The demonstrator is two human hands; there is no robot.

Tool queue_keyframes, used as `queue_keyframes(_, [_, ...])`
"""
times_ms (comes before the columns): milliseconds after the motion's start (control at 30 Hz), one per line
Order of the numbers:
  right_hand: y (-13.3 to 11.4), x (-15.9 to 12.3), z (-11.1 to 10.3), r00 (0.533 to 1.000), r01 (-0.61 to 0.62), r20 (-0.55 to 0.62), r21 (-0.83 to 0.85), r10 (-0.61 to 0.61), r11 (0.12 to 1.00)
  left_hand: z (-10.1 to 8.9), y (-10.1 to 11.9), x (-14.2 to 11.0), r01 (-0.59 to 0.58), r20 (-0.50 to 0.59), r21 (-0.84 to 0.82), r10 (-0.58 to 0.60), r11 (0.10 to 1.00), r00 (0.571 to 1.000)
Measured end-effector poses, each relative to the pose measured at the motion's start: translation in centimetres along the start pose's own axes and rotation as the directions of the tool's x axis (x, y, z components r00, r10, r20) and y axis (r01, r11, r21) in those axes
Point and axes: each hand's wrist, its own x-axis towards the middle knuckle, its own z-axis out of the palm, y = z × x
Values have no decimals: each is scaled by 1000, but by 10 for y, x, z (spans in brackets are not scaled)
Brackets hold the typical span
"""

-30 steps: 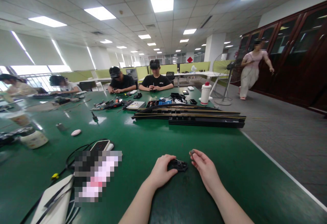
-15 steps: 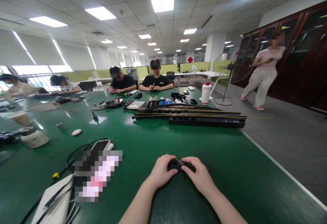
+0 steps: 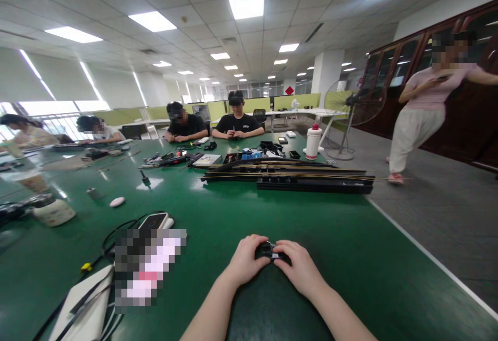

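A small black object [image 3: 266, 250] with a shiny edge lies low over the green table [image 3: 330, 237], between my two hands; its kind I cannot make out. My left hand [image 3: 249, 260] curves around its left side, thumb at the near edge and fingers at the far edge. From the right, my right hand [image 3: 296, 264] grips its other end with thumb and fingers, and a small pale patch shows by the fingertips. Both palms face inward, and the fingers cover much of the object.
Long black rails [image 3: 315, 183] with thin yellow rods lie across the table ahead. A white bottle [image 3: 313, 143] stands behind them. To my left are a phone-like device [image 3: 154, 222], cables, a cream-coloured flat box [image 3: 83, 299] and a jar [image 3: 52, 210]. People sit opposite; a person [image 3: 424, 102] walks at right.
My right hand has shifted slightly, its fingers closing in further over the black object. My left hand stays put. The walking person has come nearer and further right, one arm now stretched out.
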Motion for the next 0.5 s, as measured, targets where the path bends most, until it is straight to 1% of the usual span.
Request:
queue_keyframes(133, [3, 1, -1, 1000, -23, 16, 43, 22, 999, -1, 1, 0, 15, 10, -1, -15, 1000, 1000])
queue_keyframes(267, [5, 1, -2, 999, -51, 4, 106, 51, 993, -2, 3, 0, 35, 19, -17, -35, 999, 999])
queue_keyframes(500, [4, 1, -3, 993, -114, 18, 96, 113, 989, 0, -3, -1, 60, 31, -37, -59, 998, 998])
